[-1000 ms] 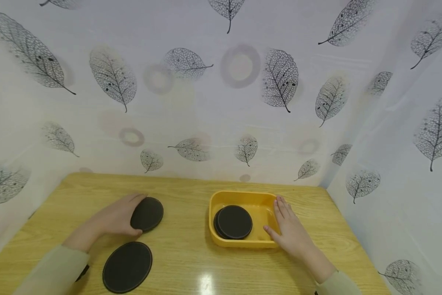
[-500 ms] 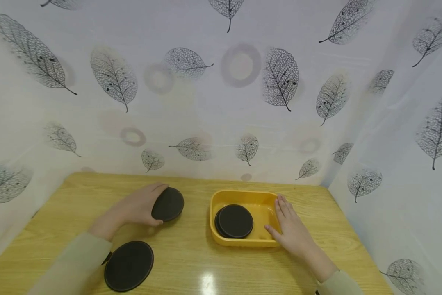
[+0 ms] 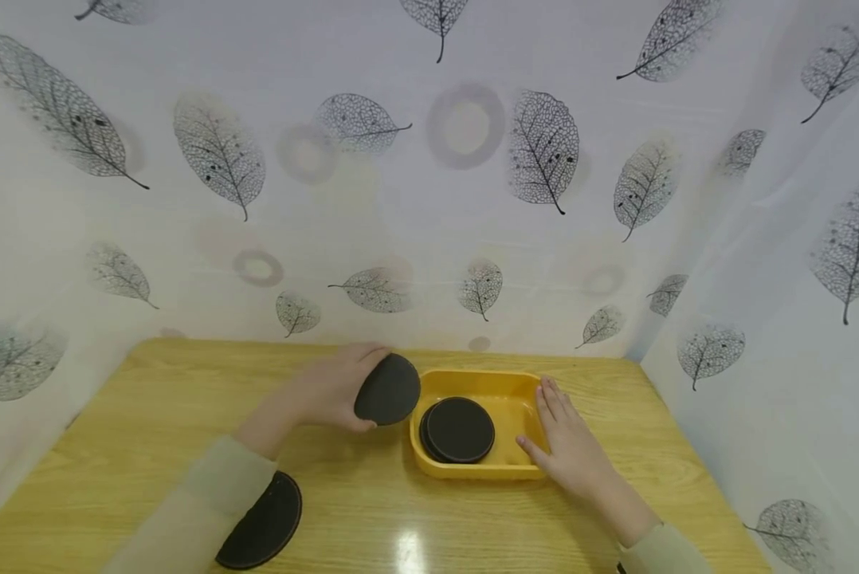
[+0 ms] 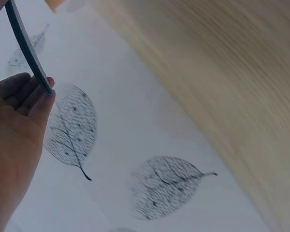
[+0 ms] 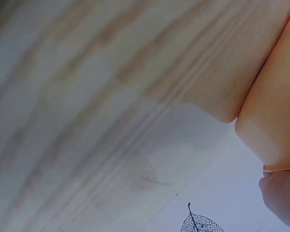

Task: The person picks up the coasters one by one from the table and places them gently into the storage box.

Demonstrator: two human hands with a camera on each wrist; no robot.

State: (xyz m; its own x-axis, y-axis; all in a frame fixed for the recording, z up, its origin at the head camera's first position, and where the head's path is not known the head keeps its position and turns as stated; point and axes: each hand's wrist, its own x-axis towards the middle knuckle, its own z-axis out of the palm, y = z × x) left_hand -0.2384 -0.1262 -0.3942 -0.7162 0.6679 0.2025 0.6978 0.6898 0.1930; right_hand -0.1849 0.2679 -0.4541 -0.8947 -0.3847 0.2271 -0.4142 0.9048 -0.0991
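Observation:
My left hand [image 3: 332, 387] holds a round black coaster [image 3: 389, 389] by its edges, tilted up above the table just left of a yellow plastic bin [image 3: 483, 472]. In the left wrist view the held coaster [image 4: 25, 43] appears edge-on, thin, between the fingertips and thumb. Inside the bin, on its left side, lies a small stack of black coasters [image 3: 460, 430]. My right hand [image 3: 576, 450] rests at the bin's right end, fingers straight along the rim and thumb over the inside. A larger black disc [image 3: 264, 526] lies at front left, partly hidden by the left sleeve.
Everything stands on a light wood-grain table [image 3: 358, 518]. A white leaf-printed sheet [image 3: 401, 215] hangs behind the table's back edge and along its sides. In the right wrist view the bin's outer wall [image 5: 275, 106] rises at the right.
My left hand has carried the coaster rightward from above the left part of the table to the bin's left edge. Its sleeve now covers part of the larger disc. The right hand stays put.

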